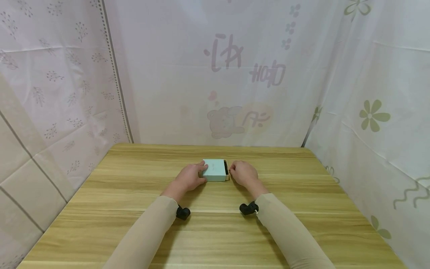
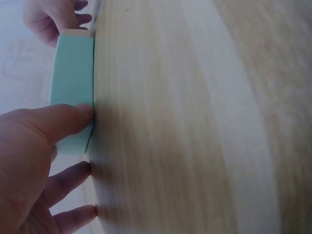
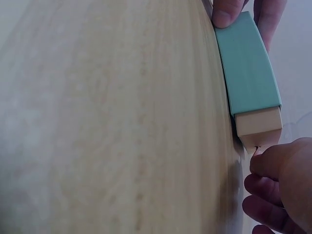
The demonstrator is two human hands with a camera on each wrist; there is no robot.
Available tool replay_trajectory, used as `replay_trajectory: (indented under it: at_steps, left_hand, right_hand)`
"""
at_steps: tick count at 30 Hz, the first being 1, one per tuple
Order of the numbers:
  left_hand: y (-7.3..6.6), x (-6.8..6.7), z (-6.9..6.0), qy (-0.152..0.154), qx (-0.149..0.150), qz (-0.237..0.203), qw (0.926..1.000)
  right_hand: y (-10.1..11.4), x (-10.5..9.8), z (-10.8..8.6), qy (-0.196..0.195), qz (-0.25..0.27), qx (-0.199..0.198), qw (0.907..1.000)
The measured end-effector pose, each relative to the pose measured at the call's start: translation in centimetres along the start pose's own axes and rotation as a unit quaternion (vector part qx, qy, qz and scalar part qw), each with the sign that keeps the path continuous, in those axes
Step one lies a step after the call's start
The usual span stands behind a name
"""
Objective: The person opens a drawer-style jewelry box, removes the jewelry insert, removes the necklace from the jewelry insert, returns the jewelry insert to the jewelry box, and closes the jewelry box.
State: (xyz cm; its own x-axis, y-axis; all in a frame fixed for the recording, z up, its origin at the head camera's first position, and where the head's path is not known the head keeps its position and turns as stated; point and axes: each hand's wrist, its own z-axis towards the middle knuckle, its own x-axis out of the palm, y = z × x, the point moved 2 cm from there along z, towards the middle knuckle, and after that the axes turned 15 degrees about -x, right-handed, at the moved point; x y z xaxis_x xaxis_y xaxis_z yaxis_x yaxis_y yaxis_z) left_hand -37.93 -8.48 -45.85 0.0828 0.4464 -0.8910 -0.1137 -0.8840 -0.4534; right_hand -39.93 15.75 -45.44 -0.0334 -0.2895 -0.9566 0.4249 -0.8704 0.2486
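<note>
A pale mint-green drawer box (image 1: 213,169) lies flat on the wooden table, with small faint print on its lid. Its cream inner tray (image 3: 257,122) sticks out a little on the right side, and a dark inside shows in the gap from above. My left hand (image 1: 190,177) grips the sleeve's left end, its thumb on the near side in the left wrist view. At the other end my right hand (image 1: 244,174) pinches a small pull tab (image 3: 256,150) on the tray's end face. What lies inside the tray cannot be seen.
The wood-grain table (image 1: 215,231) extends around the box on all sides. White printed curtains (image 1: 168,74) hang behind the table and at both sides. A black wrist camera (image 1: 183,213) sits at the left cuff, another black camera (image 1: 248,208) at the right.
</note>
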Motion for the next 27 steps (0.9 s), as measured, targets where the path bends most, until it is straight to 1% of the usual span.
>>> replay_trajectory:
  at_steps: [15,20,27]
  left_hand:
    - [0.1,0.1,-0.1,0.002,-0.003,-0.004,1.0000]
    - [0.1,0.1,-0.1,0.000,-0.001,-0.010,0.9999]
    - [0.0,0.1,-0.1,-0.005,0.003,-0.007,1.0000]
  right_hand:
    - [-1.1,-0.2,-0.3,0.007,-0.005,0.005,0.9999]
    - [-1.6,-0.3,-0.4,0.011,-0.006,0.005,0.9999]
    - [-1.9,-0.5,-0.6,0.014,-0.006,0.011,0.9998]
